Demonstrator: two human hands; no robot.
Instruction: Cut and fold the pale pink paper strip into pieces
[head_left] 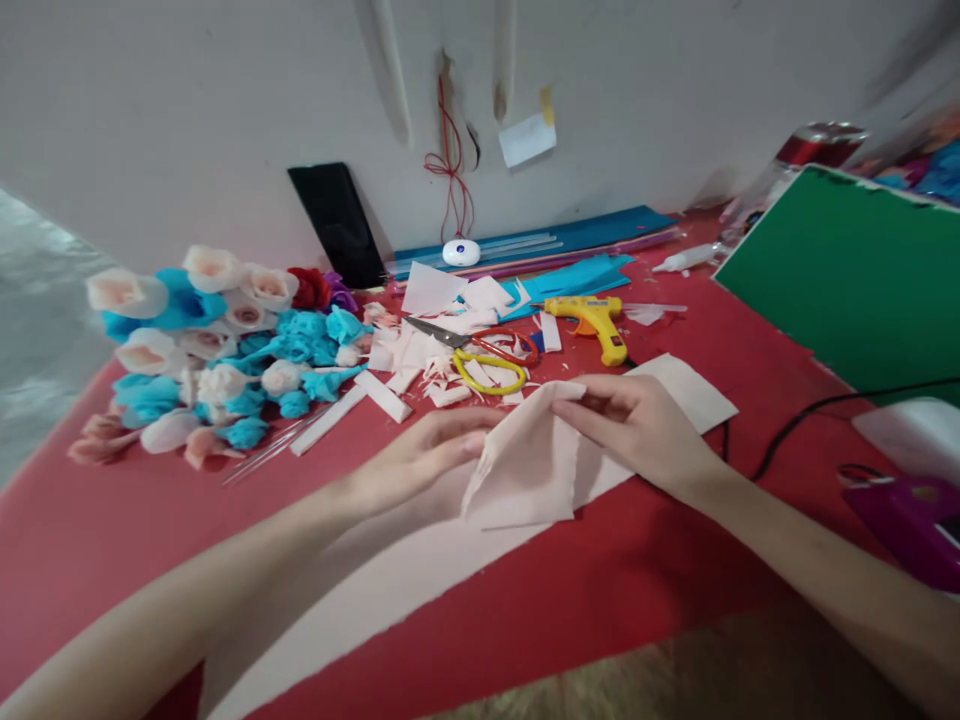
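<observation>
A pale pink piece of crepe paper (529, 465), folded over on itself, is raised a little above the table between my two hands. My right hand (637, 420) pinches its upper right corner between thumb and fingers. On the left edge, my left hand (427, 450) has its thumb and fingers closed on the paper; some fingertips are hidden behind it. Beneath both hands stretches a long pale pink paper strip (375, 610). Just beyond the held piece lie scissors (491, 372) with red and yellow handles, among pale paper scraps (412, 355).
Blue, white and pink paper flowers (225, 345) crowd the left. A yellow glue gun (596, 318) lies past my right hand, its black cable (795, 425) running right. A phone (337, 225) leans on the wall. A green board (855, 280) and a purple object (900, 515) are at right.
</observation>
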